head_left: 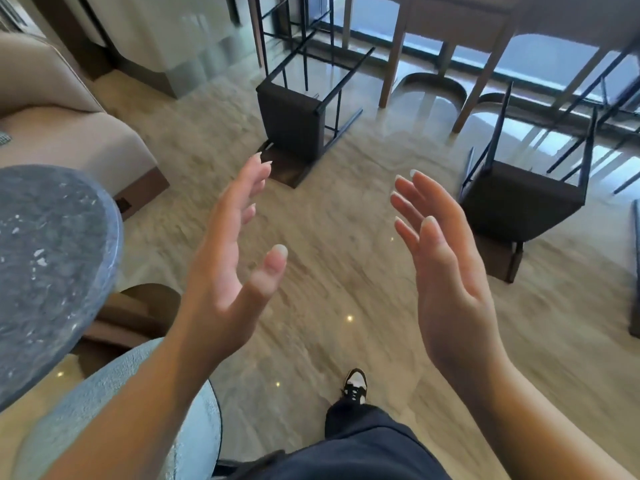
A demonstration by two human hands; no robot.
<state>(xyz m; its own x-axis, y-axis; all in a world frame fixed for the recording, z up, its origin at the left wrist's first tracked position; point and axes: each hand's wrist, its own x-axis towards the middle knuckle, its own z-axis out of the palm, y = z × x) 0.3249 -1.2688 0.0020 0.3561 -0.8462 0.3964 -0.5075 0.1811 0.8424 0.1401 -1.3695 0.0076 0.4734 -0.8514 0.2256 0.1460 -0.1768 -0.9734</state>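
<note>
My left hand [225, 268] and my right hand [446, 271] are raised in front of me, palms facing each other, fingers straight and spread, holding nothing. Beyond them two dark bar stools lie tipped over on the beige marble floor. One fallen stool [294, 123] lies straight ahead past my left fingertips, its thin black legs pointing away. The other fallen stool [523, 199] lies to the right of my right hand. Neither hand touches a stool.
A round dark stone table [45, 265] stands close at my left, with a beige sofa [69, 133] behind it. A wooden table [450, 26] stands at the back by the window. My foot in a black-and-white shoe [355, 384] is on the floor below.
</note>
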